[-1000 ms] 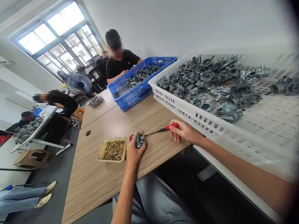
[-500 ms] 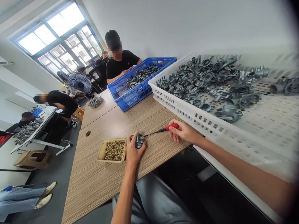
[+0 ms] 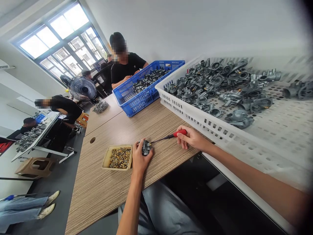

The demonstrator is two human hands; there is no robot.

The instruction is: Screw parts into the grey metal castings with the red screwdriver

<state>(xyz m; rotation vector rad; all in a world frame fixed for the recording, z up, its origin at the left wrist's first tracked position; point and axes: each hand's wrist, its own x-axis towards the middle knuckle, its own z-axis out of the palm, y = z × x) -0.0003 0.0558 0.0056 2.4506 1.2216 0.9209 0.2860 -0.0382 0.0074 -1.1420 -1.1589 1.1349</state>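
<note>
My left hand (image 3: 141, 157) grips a grey metal carburetor body (image 3: 146, 148) on the wooden table, with fingers and thumb around its sides. A screwdriver (image 3: 179, 133) with a red handle and a thin dark shaft is held in my right hand (image 3: 190, 138). Its tip reaches the right side of the carburetor, near a small brass-coloured part; whether it sits in a slot is too small to tell. Just left of my left hand stands a cream plastic tub (image 3: 104, 160) full of small brass-coloured jets or screws.
A white perforated crate (image 3: 186, 112) of carburetor bodies fills the right side. Behind it, a blue crate (image 3: 137, 106) holds more, and a co-worker (image 3: 127, 67) sits there. A heap of small metal parts (image 3: 100, 106) lies at the table's far end, near a fan (image 3: 82, 88).
Almost nothing differs. Both hands, the carburetor and the screwdriver keep their places; the view has shifted very slightly.
</note>
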